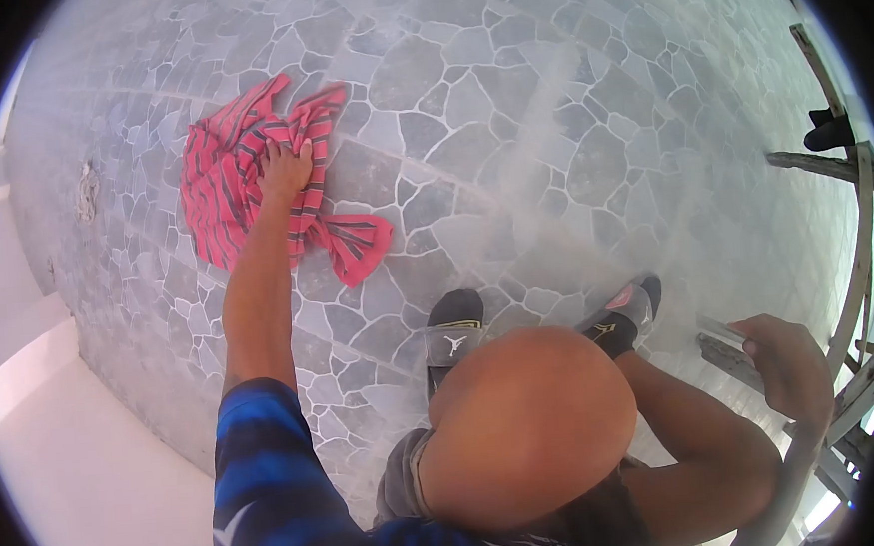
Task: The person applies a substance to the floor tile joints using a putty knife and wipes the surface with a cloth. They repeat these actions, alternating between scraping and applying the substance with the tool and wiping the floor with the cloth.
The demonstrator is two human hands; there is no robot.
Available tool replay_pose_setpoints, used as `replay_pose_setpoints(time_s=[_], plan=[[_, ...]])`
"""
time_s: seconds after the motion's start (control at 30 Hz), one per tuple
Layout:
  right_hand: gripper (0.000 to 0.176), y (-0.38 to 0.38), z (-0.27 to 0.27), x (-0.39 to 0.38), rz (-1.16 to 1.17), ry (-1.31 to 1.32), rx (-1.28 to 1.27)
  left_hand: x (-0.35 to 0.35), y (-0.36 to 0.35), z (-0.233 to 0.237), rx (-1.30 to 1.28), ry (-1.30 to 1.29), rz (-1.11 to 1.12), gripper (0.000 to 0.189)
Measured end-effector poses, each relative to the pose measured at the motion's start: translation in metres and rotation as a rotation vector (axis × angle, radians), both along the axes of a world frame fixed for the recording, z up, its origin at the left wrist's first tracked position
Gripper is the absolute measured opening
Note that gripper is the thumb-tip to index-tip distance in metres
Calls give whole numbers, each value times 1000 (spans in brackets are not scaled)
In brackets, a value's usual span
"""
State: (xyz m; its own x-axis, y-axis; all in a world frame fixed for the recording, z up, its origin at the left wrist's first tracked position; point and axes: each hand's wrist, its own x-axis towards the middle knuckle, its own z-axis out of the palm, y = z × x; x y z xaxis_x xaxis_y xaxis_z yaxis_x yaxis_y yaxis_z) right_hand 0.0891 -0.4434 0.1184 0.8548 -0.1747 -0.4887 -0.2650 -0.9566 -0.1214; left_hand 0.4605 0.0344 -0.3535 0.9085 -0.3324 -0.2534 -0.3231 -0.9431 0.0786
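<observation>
On the stone-patterned floor lies a crumpled pink-red shirt (217,186) with dark stripes, a sleeve-like end spread toward me. My left hand (286,169) presses down on its upper middle, fingers bent into the cloth and thumb out to the side. My right hand (788,362) is at the far right beside my knee, well away from the shirt. Its fingers are pinched together around a thin pale piece (721,328) that is too faint to name.
Weathered wooden poles (863,237) stand along the right edge, with a dark object (829,131) on one. My slides (453,342) rest on the floor (415,74). A whitish clump (87,191) lies at left, near a pale wall base (38,372).
</observation>
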Motion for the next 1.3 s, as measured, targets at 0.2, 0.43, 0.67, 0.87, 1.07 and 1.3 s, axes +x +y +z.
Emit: replay_pose_setpoints(time_s=[0.2, 0.43, 0.67, 0.87, 1.07, 1.3], plan=[[25, 5, 10, 18, -150, 100, 100, -48, -51, 55, -135, 8, -347, 76], [23, -4, 12, 10, -252, 209, 62, -40, -68, 34, -124, -103, -207, 66], [25, -13, 8, -5, -216, 276, -16, -12, -51, 13, 94, -113, 79, 67], [28, -8, 11, -14, -42, -105, 67, -196, -167, 47, -205, -62, -495, 63], [30, 6, 16, -40, -249, -94, 28, -280, -209, 59, -371, 255, -766, 68], [30, -8, 16, -66, -329, -94, 5, -199, -283, 31, -444, 50, -667, 70]])
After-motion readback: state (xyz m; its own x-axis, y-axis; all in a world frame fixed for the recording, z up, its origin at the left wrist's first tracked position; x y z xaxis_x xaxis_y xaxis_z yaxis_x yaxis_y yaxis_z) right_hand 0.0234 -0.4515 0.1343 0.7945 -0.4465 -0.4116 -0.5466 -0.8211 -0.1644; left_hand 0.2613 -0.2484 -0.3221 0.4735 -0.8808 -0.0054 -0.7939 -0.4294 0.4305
